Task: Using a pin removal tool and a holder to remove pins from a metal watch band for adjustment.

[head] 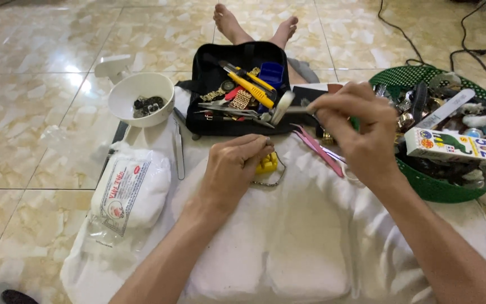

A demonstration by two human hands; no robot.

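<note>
My left hand rests on the white cloth, fingers closed around a small yellow holder block with a metal watch band trailing from it. My right hand is raised above the cloth, fingers pinched on a small tool with a pale head that points left, above the open black tool case. Pink tweezers lie on the cloth below my right hand.
The black case holds yellow-handled tools, a blue box and watch bands. A white bowl of small dark parts stands at the left, with a white packet in front of it. A green basket of clutter sits at the right. Bare feet lie beyond the case.
</note>
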